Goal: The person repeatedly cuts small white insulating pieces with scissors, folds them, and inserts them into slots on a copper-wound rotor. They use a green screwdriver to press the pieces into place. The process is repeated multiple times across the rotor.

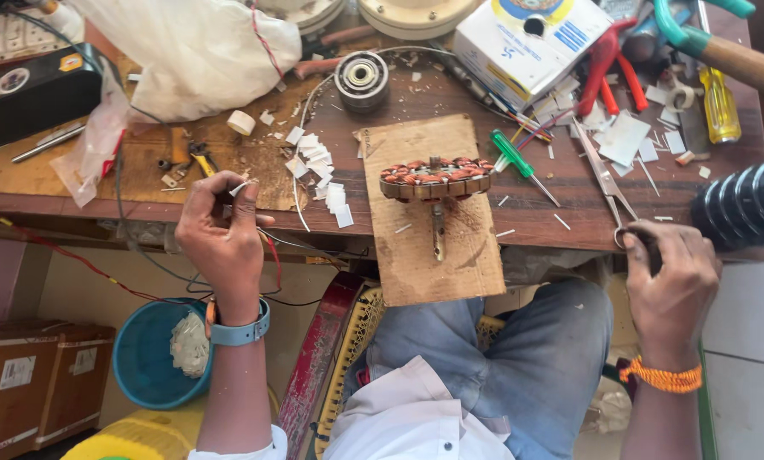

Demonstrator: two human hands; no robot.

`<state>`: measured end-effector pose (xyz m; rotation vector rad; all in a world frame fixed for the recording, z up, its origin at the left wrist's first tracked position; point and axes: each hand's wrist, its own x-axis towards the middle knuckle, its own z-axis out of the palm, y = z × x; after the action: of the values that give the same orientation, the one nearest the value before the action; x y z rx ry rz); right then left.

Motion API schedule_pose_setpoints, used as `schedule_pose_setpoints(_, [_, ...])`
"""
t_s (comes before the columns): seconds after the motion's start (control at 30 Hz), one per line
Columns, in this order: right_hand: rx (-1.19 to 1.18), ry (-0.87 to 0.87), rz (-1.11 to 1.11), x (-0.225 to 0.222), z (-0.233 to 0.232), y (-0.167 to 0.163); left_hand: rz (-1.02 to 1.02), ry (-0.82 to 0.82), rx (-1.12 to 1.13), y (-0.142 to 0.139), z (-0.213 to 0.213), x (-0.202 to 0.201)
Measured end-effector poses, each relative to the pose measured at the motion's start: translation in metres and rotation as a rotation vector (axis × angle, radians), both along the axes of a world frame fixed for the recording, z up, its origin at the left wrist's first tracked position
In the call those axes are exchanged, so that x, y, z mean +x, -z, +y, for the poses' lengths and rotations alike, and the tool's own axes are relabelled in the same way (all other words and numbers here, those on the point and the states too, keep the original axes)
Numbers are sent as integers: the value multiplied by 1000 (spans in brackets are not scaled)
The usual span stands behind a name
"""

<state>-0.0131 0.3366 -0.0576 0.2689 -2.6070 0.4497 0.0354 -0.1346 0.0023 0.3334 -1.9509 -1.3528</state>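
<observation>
My left hand [222, 238] is raised over the front edge of the wooden workbench [535, 213], pinching a small white paper slip [241, 186] between thumb and fingers. My right hand [671, 277] grips the handles of steel scissors [605, 179] at the bench's right front edge; the blades point away, lying on the bench. Between the hands a round motor stator with copper windings [436, 177] stands on a spindle on a wooden board [437, 238] that juts over the bench edge. A pile of white paper slips [318, 166] lies left of the board.
A green-handled screwdriver [518, 162], a bearing housing [362, 79], a cardboard box [531, 43], red pliers [603, 68], a yellow screwdriver [720, 106] and a black ribbed tool [744, 204] lie about. A white plastic bag [198, 51] sits far left. A blue bucket [156, 353] stands below.
</observation>
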Motion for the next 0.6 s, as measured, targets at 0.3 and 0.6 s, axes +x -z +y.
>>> schedule_pose_setpoints(0.3, [-12,270,-516,24,-5,-34,2,226,-7,-9,16,12])
schedule_pose_setpoints(0.6, [-1270,-126,-640,31,24,13,141,672,328,-5,133,24])
